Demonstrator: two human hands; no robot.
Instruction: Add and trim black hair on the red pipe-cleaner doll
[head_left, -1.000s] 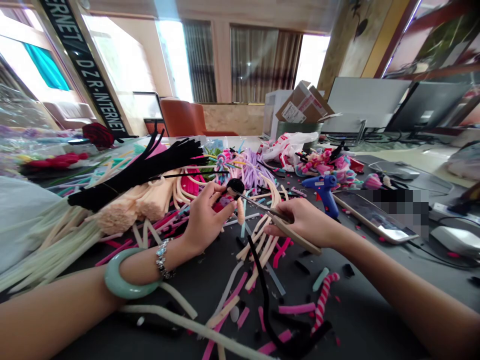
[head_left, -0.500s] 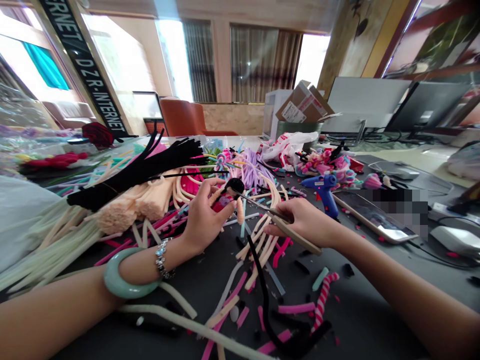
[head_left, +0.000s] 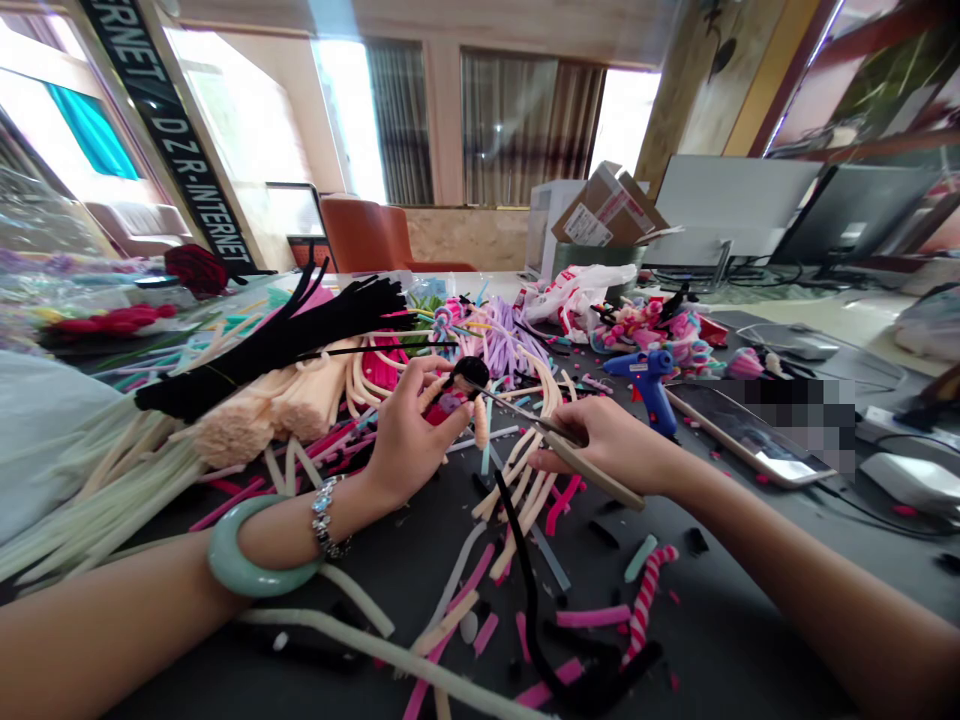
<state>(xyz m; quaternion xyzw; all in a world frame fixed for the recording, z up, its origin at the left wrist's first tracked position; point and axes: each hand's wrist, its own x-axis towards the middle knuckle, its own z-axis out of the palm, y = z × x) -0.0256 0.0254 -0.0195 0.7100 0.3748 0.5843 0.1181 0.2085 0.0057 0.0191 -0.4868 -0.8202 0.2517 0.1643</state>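
Observation:
My left hand (head_left: 409, 430) is closed around a small pipe-cleaner doll (head_left: 453, 402) with black hair, a red and pink body and beige coiled arms. In my right hand (head_left: 600, 440) is a pair of scissors (head_left: 589, 468) with beige handles, its thin blades pointing left. The blade tips reach the doll's head, near the black hair; whether they touch it I cannot tell. Beneath and between my hands lie loose beige pipe cleaners (head_left: 517, 485). A long black pipe cleaner (head_left: 517, 530) curves toward me on the dark table (head_left: 360, 560).
A thick bundle of black pipe cleaners (head_left: 277, 345) lies over beige bundles (head_left: 240, 430) at left. To the right are a blue glue gun (head_left: 651, 385) and a phone (head_left: 742, 430). Cut pink pieces and a striped twist (head_left: 649, 600) lie in front. Monitors (head_left: 735, 210) stand behind.

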